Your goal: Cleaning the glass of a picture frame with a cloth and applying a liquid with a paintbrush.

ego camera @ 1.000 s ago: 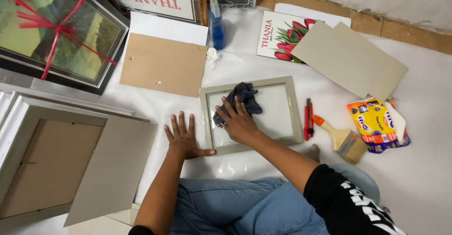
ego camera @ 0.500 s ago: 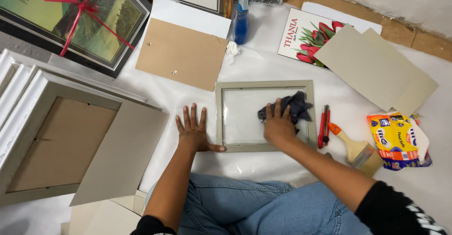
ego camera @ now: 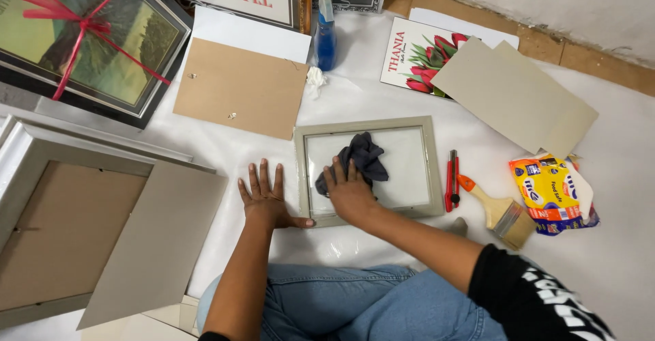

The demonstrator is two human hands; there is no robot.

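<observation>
While my right hand [ego camera: 349, 192] covers the lower end of the dark grey cloth [ego camera: 360, 158], I cannot see how much of the fabric lies under the palm, and the glass beneath shows only as a pale sheen inside the small grey-green picture frame [ego camera: 428, 160]. Both shoulders are cut off by the bottom edge, and the large silver frame [ego camera: 27, 151] at far left runs out of view. My right forearm reaches in from the lower right, crossing over my denim-clad knee, with the wrist low. That hand lies loosely spread, fingers forward, pressing the cloth onto the glass rather than gripping it. My left arm comes straight up from below; the left hand [ego camera: 265, 199] rests flat and released on the white sheet [ego camera: 614, 259], fingers fanned, thumb touching the frame's lower left corner. The frame lies flat on the sheet, just ahead of my knees. Just right of it lie a red utility knife [ego camera: 452, 179] and a wooden-handled paintbrush [ego camera: 498, 208]; a brown backing board [ego camera: 239, 88] lies beyond.
</observation>
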